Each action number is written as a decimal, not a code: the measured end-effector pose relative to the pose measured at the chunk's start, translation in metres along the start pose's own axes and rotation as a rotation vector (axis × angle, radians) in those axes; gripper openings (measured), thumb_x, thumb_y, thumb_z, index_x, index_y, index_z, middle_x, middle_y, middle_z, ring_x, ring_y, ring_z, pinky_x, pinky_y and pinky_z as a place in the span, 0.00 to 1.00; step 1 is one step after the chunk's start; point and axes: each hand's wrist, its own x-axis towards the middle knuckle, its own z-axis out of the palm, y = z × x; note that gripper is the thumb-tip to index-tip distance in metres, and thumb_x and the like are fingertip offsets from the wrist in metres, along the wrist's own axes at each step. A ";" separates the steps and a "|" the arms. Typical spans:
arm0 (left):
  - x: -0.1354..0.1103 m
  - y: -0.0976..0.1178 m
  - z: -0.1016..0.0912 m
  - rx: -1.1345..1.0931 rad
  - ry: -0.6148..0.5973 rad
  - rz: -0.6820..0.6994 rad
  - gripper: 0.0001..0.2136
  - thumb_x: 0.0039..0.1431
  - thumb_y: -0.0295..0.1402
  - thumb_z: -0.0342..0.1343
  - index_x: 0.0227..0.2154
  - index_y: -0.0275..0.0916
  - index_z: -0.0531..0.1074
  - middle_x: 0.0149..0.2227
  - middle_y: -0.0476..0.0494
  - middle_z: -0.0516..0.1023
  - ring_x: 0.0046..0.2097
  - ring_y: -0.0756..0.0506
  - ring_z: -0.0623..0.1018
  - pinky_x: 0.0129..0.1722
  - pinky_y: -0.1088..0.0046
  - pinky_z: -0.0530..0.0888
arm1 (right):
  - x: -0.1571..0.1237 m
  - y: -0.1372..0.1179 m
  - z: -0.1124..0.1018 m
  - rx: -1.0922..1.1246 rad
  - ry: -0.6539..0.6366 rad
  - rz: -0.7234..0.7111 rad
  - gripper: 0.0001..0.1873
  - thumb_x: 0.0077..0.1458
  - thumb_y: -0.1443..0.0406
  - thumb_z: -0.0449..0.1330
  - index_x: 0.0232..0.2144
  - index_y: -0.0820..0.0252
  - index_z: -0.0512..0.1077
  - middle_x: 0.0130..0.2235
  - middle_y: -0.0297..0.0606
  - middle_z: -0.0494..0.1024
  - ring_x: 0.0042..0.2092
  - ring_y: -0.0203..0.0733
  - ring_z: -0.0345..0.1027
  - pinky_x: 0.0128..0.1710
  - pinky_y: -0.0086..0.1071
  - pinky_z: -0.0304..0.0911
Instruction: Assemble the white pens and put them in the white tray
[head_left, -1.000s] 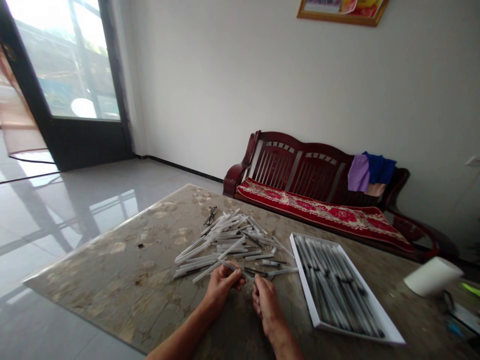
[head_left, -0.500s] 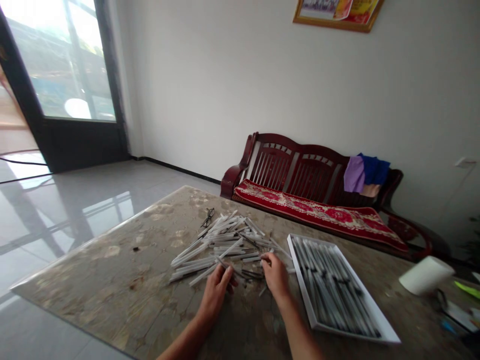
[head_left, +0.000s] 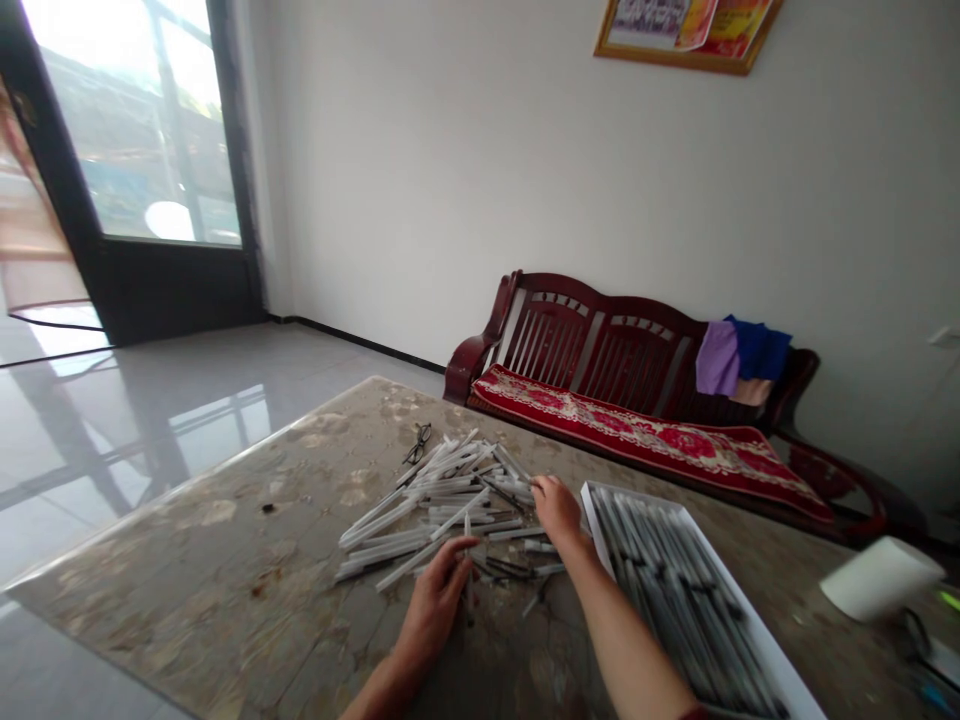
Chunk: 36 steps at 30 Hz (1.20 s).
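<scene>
My left hand [head_left: 439,590] is closed around a slim pen-like stick [head_left: 469,580], which stands nearly upright with its pale pointed end above the fingers. My right hand [head_left: 559,510] reaches to the right edge of a loose pile of whitish translucent tubes [head_left: 412,515]. Its fingertips are pinched together there; what they hold, if anything, is too small to make out. Several darker thin pieces [head_left: 510,568] lie between the two hands. Under my right forearm's outer side is a shallow white box [head_left: 780,655], filled with rows of similar grey and clear sticks with dark middles.
Black-framed glasses [head_left: 418,443] lie behind the pile on the patterned tabletop [head_left: 187,560]. A white paper roll [head_left: 881,578] rests at the right. Beyond the table stands a dark red wooden bench [head_left: 570,320] with a red patterned cushion [head_left: 645,425].
My right hand has moved away from me along the pile's right edge. The stick in my left hand has turned from slanted to nearly upright. The view has shifted slightly.
</scene>
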 end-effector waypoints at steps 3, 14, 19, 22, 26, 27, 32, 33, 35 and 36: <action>0.000 0.002 -0.001 -0.076 -0.058 -0.038 0.19 0.51 0.50 0.57 0.37 0.38 0.75 0.25 0.49 0.76 0.20 0.49 0.71 0.18 0.75 0.67 | 0.016 -0.011 0.005 -0.052 -0.045 -0.073 0.14 0.60 0.68 0.54 0.44 0.50 0.76 0.46 0.37 0.78 0.47 0.39 0.70 0.42 0.27 0.59; 0.003 0.006 0.003 -0.200 0.085 0.002 0.23 0.48 0.54 0.60 0.35 0.37 0.73 0.18 0.54 0.70 0.17 0.52 0.67 0.14 0.79 0.62 | 0.006 -0.014 0.009 -0.110 -0.053 -0.134 0.08 0.55 0.70 0.59 0.38 0.56 0.75 0.45 0.41 0.77 0.49 0.45 0.69 0.44 0.30 0.60; 0.006 0.010 -0.003 -0.267 0.155 -0.031 0.26 0.44 0.55 0.62 0.35 0.35 0.78 0.15 0.55 0.66 0.18 0.53 0.64 0.17 0.79 0.61 | -0.015 -0.014 0.002 -0.024 -0.001 -0.127 0.09 0.59 0.69 0.55 0.40 0.57 0.73 0.44 0.43 0.79 0.48 0.45 0.71 0.45 0.32 0.62; 0.009 0.013 -0.004 -0.409 0.202 -0.104 0.27 0.40 0.54 0.65 0.35 0.35 0.80 0.23 0.48 0.75 0.25 0.50 0.72 0.21 0.78 0.67 | -0.036 -0.014 0.002 0.168 0.037 -0.120 0.11 0.61 0.67 0.51 0.43 0.56 0.72 0.44 0.40 0.79 0.46 0.43 0.73 0.43 0.31 0.65; 0.013 0.014 -0.001 -0.484 0.174 -0.171 0.26 0.37 0.51 0.68 0.34 0.34 0.80 0.26 0.45 0.77 0.28 0.48 0.75 0.22 0.78 0.68 | -0.072 -0.017 0.001 0.701 0.047 -0.082 0.14 0.57 0.64 0.52 0.44 0.57 0.73 0.40 0.40 0.80 0.39 0.43 0.75 0.35 0.32 0.70; 0.013 0.013 0.000 -0.483 0.160 -0.174 0.25 0.37 0.50 0.68 0.34 0.34 0.79 0.25 0.45 0.76 0.28 0.48 0.75 0.22 0.78 0.68 | -0.080 -0.019 -0.001 0.758 0.044 -0.079 0.15 0.56 0.63 0.53 0.44 0.57 0.73 0.40 0.40 0.81 0.38 0.44 0.75 0.34 0.32 0.70; 0.013 0.008 0.004 -0.452 0.114 -0.174 0.23 0.38 0.49 0.69 0.32 0.33 0.78 0.25 0.45 0.77 0.28 0.47 0.76 0.23 0.77 0.69 | -0.107 -0.030 -0.015 0.700 0.138 -0.153 0.12 0.53 0.65 0.57 0.38 0.56 0.78 0.38 0.41 0.81 0.41 0.46 0.74 0.43 0.35 0.67; 0.013 0.007 0.004 -0.440 0.111 -0.174 0.24 0.38 0.49 0.69 0.32 0.33 0.79 0.25 0.45 0.78 0.29 0.47 0.77 0.23 0.77 0.69 | -0.110 -0.032 -0.017 0.681 0.143 -0.170 0.11 0.54 0.66 0.57 0.37 0.56 0.78 0.38 0.41 0.80 0.41 0.45 0.74 0.43 0.35 0.67; 0.013 0.006 0.004 -0.420 0.103 -0.180 0.24 0.38 0.49 0.69 0.32 0.33 0.79 0.26 0.44 0.78 0.29 0.46 0.77 0.23 0.76 0.69 | -0.113 -0.036 -0.020 0.652 0.133 -0.202 0.12 0.55 0.67 0.56 0.37 0.55 0.78 0.38 0.41 0.80 0.41 0.45 0.73 0.43 0.34 0.67; 0.013 0.006 0.004 -0.417 0.101 -0.183 0.24 0.38 0.49 0.69 0.32 0.33 0.78 0.26 0.44 0.79 0.28 0.46 0.77 0.23 0.76 0.69 | -0.114 -0.037 -0.020 0.639 0.125 -0.217 0.12 0.55 0.68 0.55 0.38 0.55 0.78 0.38 0.41 0.80 0.42 0.44 0.73 0.44 0.33 0.67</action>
